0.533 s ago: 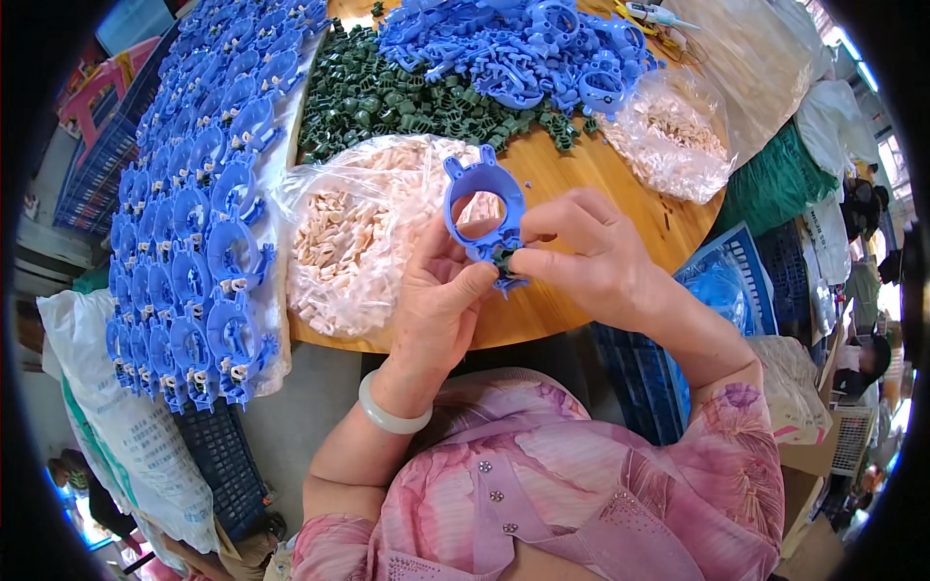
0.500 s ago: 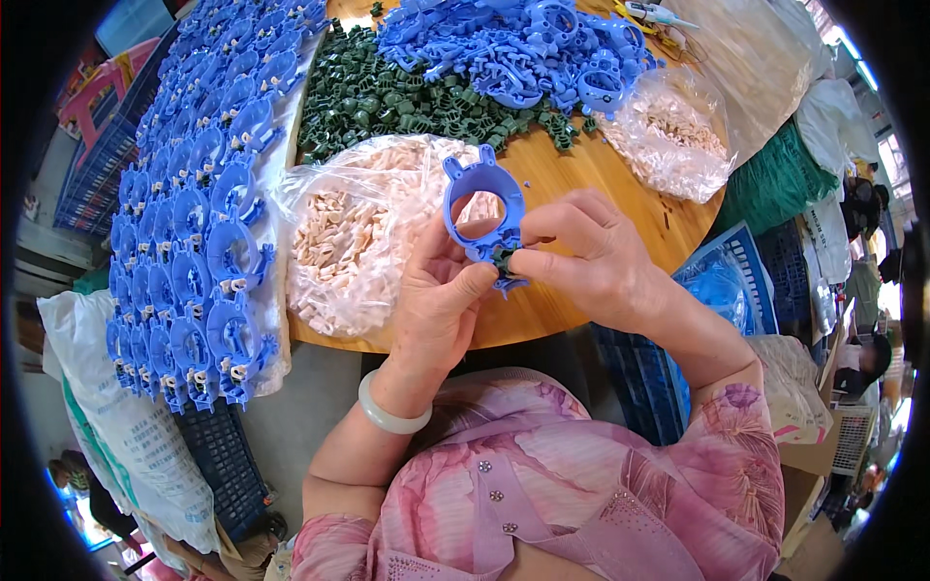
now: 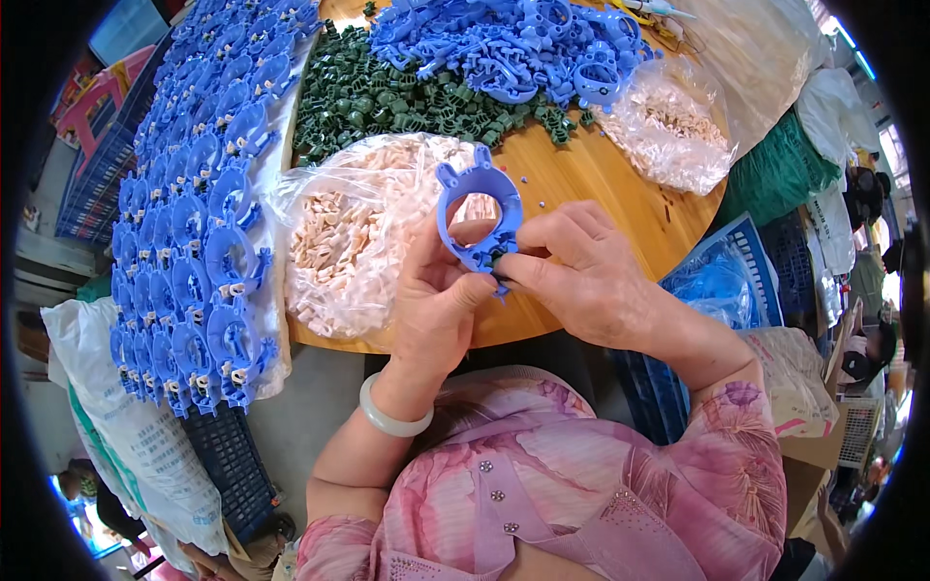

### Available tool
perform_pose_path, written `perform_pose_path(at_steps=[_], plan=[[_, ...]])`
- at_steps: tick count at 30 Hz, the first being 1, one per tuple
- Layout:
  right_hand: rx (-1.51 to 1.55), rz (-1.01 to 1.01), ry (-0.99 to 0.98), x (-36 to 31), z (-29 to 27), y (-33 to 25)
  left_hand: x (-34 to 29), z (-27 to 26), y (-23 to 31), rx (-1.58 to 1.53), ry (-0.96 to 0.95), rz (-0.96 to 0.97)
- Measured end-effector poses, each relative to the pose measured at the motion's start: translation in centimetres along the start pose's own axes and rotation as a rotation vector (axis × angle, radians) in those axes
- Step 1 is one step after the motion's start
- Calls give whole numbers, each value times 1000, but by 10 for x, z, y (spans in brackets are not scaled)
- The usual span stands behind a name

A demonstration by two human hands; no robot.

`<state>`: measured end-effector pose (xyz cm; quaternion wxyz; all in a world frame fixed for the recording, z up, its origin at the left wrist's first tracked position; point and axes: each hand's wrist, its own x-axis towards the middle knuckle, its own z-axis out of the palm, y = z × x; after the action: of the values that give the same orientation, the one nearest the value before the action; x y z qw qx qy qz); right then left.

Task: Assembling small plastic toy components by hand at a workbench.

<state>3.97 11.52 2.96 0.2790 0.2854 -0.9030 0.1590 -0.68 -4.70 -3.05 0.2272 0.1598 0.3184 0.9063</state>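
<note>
A blue plastic ring part (image 3: 477,207) is held upright between both hands above the front edge of the round wooden table (image 3: 620,198). My left hand (image 3: 438,305) grips its lower left side, thumb up against the rim. My right hand (image 3: 581,271) pinches a small dark green piece (image 3: 500,260) against the ring's lower edge. Just behind the hands lies a clear bag of small beige plastic pieces (image 3: 354,228).
A heap of green pieces (image 3: 387,97) and a pile of loose blue ring parts (image 3: 513,44) fill the table's far side. A second bag of beige pieces (image 3: 668,131) lies at right. Rows of stacked blue rings (image 3: 194,223) run along the left. Sacks and crates surround the table.
Both hands stay on the blue ring. The right hand's fingers have shifted slightly at the ring's lower edge; the ring sits in nearly the same place.
</note>
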Motion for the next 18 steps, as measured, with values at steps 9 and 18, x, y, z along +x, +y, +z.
perform_pose_path(at_steps=[9, 18], plan=[[138, 88, -14, 5, -3, -1, 3, 6, 6, -110, 25, -93], [267, 66, -101, 47, -16, 3, 9, 13, 11, -137, 11, -197]])
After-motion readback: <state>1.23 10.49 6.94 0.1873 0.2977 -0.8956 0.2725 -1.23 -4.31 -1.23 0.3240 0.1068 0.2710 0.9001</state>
